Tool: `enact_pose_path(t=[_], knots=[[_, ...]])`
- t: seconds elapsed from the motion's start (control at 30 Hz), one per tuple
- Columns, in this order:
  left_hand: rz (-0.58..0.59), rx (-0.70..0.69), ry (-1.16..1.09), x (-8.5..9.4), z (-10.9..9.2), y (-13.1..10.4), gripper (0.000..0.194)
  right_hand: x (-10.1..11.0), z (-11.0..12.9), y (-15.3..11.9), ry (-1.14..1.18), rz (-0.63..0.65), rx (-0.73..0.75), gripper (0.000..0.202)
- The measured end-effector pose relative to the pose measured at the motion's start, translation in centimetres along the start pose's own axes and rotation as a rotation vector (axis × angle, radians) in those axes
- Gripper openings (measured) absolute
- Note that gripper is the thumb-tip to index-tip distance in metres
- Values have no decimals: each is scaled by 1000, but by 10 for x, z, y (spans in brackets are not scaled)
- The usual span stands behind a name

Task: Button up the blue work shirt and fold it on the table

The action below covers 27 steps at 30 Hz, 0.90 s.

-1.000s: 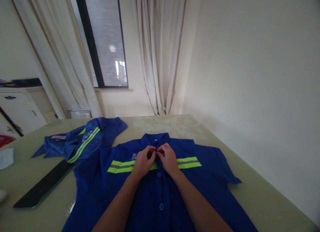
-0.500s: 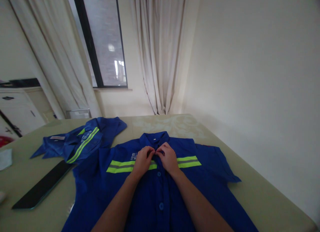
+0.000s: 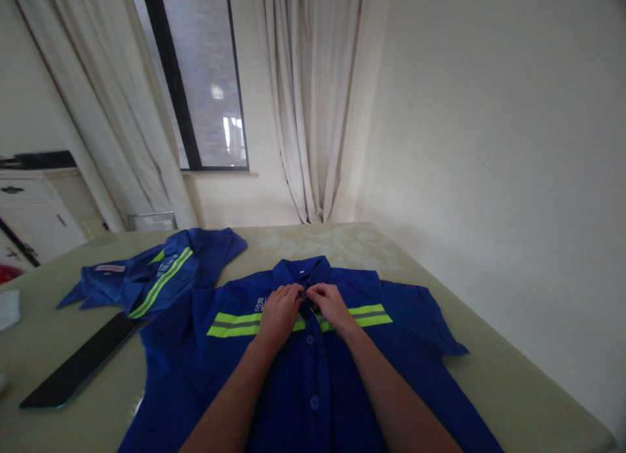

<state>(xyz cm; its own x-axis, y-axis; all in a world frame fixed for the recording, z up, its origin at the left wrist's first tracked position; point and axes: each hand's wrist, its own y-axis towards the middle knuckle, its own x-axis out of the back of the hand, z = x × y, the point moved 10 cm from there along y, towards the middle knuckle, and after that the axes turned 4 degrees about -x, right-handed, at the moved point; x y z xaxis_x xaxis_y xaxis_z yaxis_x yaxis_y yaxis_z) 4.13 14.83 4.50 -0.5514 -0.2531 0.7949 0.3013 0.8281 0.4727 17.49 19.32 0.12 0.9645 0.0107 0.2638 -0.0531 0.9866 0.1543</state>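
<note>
A blue short-sleeved work shirt (image 3: 288, 388) with yellow-green and grey reflective bands lies front up on the table, its collar at the far end. My left hand (image 3: 281, 313) pinches the front placket just below the collar. Close beside it, my right hand (image 3: 330, 304) is closed on the other edge of the placket. A small dark bit, perhaps a button, shows between the fingertips. Farther down the placket, two blue buttons are visible, one of them the lower button (image 3: 313, 402).
A second blue garment (image 3: 161, 270) with the same bands lies crumpled at the back left. A long dark flat object (image 3: 81, 362) rests on the table (image 3: 518, 375) left of the shirt. A white piece (image 3: 8, 309) is at the far left. The wall (image 3: 489, 146) borders the table's right side.
My right hand has shifted slightly right and its fingers are lower, with a small gap opening between the hands. The shirt lies nearly as before.
</note>
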Motion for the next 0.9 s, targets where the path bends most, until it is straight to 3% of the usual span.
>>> enact_pose_path(t=[0.13, 0.23, 0.3, 0.37, 0.5, 0.53, 0.6, 0.67, 0.73, 0.8, 0.9], knots=[[0, 66, 41, -1, 11, 0, 18, 15, 5, -4, 9, -114, 21, 32], [-1, 109, 81, -3, 19, -1, 29, 31, 28, -15, -52, -275, 161, 31], [12, 107, 106, -6, 21, -3, 30, 31, 46, -24, -97, -314, 265, 29], [43, 72, 121, -12, 20, -5, 28, 19, 50, -27, -35, -239, 246, 31], [116, 10, 132, -25, 24, -5, 39, -23, 44, -31, 259, 106, 55, 40], [128, 7, 135, -27, 27, -4, 40, -27, 46, -34, 271, 134, 53, 41], [135, 19, 143, -30, 33, 2, 37, -18, 52, -39, 160, 41, 100, 40], [125, 45, 152, -31, 38, 10, 36, -8, 54, -46, -94, -68, 137, 43], [115, 62, 155, -32, 42, 20, 35, -18, 50, -51, -400, -11, 160, 49], [102, 83, 156, -31, 46, 29, 35, -37, 40, -53, -643, 129, 186, 58], [64, 147, 160, -19, 56, 40, 39, -50, 25, -42, -815, 216, 202, 65]])
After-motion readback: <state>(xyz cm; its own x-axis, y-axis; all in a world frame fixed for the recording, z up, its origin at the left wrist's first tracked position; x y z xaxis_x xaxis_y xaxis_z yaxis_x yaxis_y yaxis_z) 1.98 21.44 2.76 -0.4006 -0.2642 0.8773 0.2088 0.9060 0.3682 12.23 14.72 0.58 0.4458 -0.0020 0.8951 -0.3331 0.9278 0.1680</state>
